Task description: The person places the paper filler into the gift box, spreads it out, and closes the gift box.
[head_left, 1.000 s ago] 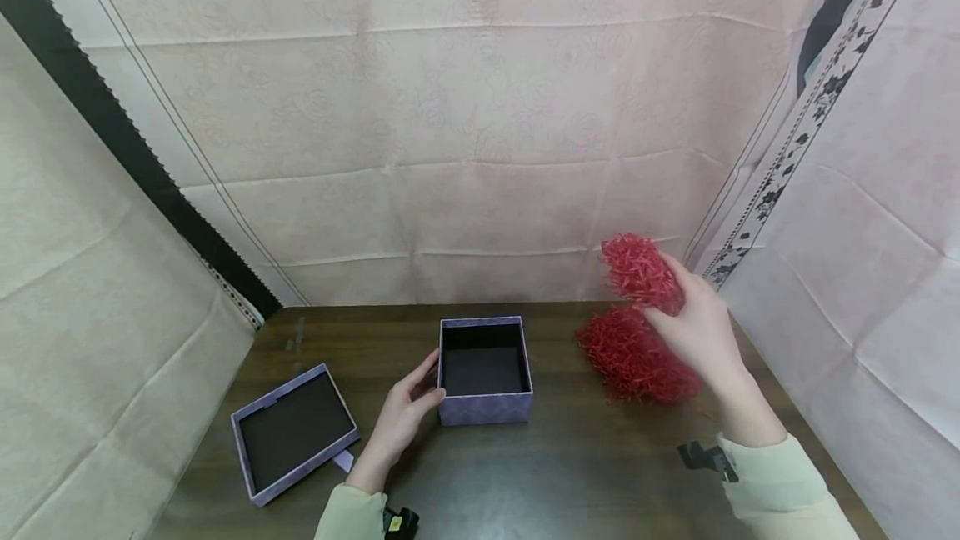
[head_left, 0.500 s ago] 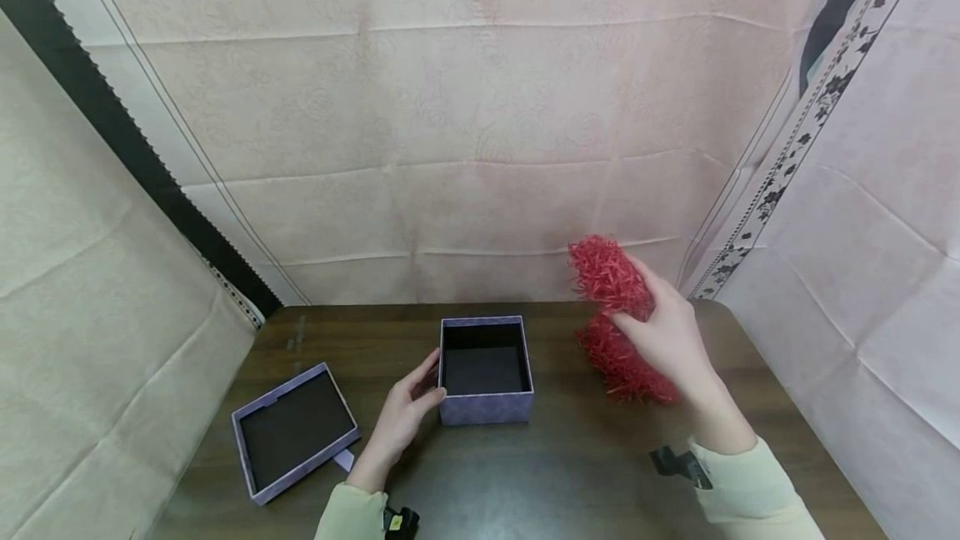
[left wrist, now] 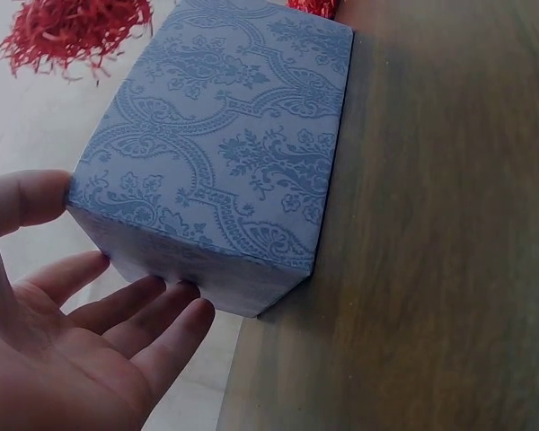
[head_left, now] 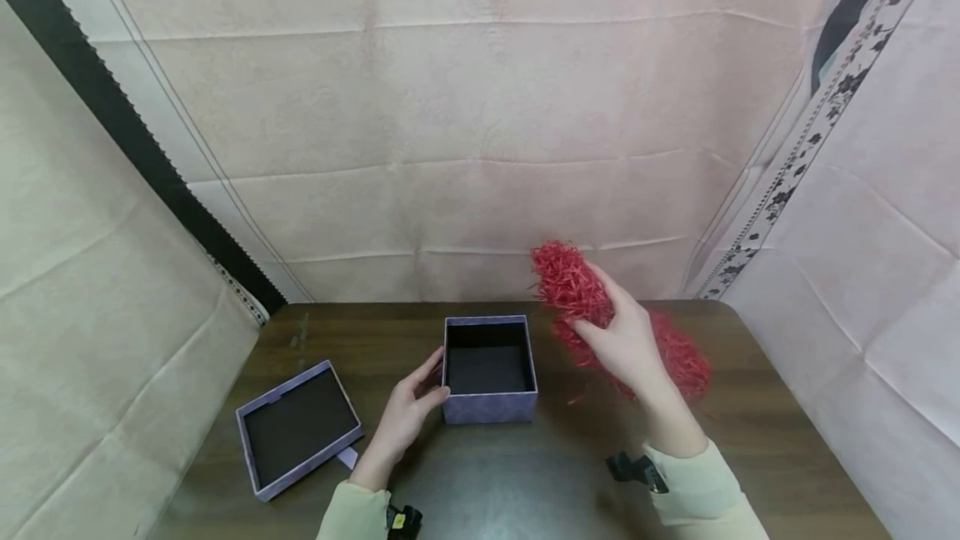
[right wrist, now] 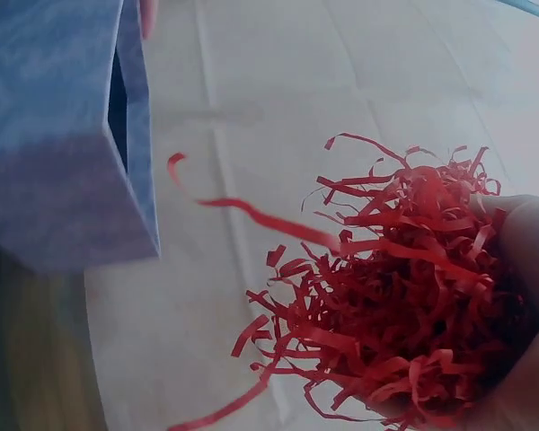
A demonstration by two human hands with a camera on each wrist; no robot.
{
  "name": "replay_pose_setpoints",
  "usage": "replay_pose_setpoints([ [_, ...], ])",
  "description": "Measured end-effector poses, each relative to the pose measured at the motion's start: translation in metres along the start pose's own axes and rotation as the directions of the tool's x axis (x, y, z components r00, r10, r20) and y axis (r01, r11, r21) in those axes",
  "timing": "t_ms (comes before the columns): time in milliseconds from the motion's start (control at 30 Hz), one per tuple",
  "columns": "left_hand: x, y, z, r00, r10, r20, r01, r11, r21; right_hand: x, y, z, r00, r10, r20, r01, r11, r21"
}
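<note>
A purple-blue patterned box (head_left: 491,407) stands open-topped on the table, its black inside showing. My left hand (head_left: 406,417) rests against the box's left side with fairly straight fingers, the thumb touching the near left corner, as the left wrist view also shows. To the right of the box and above the table, my right hand (head_left: 627,338) grips a tuft of red shredded paper (head_left: 567,277). In the right wrist view this tuft (right wrist: 404,296) has loose strands sticking out towards the box. A larger heap of red shredded paper (head_left: 679,357) lies behind that hand, partly hidden.
The box's lid (head_left: 300,423) lies inside up at the left, with a small light purple tab (head_left: 347,457) by its edge. Cloth (head_left: 480,148) hangs behind the wooden table (head_left: 517,482) and on both sides.
My right hand has moved left towards the box with the tuft of red shredded paper, uncovering more of the heap's right side. My left hand stays at the box.
</note>
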State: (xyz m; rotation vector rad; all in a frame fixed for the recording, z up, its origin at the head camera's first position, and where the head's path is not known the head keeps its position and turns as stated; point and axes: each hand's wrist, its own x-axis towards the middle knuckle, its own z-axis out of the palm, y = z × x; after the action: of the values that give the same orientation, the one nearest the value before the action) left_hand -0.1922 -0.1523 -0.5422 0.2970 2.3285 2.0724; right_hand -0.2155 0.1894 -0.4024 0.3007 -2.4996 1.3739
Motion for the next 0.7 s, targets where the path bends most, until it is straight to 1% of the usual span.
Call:
replay_pose_setpoints([
  [200, 0.001, 0.001, 0.002, 1.0, 0.02, -0.001, -0.02, 1.0, 0.007, 0.0, -0.011, 0.025, 0.999, 0.03, 0.011, -0.031, 0.996, 0.084],
  [367, 0.0, 0.001, 0.001, 1.0, 0.021, -0.004, -0.021, 0.999, 0.029, 0.001, -0.02, 0.045, 0.998, 0.055, 0.023, -0.058, 0.989, 0.135],
  [700, 0.0, 0.003, 0.001, 1.0, 0.01, -0.006, -0.01, 1.0, 0.017, 0.011, -0.055, 0.074, 1.0, 0.004, 0.031, -0.013, 0.961, 0.277],
])
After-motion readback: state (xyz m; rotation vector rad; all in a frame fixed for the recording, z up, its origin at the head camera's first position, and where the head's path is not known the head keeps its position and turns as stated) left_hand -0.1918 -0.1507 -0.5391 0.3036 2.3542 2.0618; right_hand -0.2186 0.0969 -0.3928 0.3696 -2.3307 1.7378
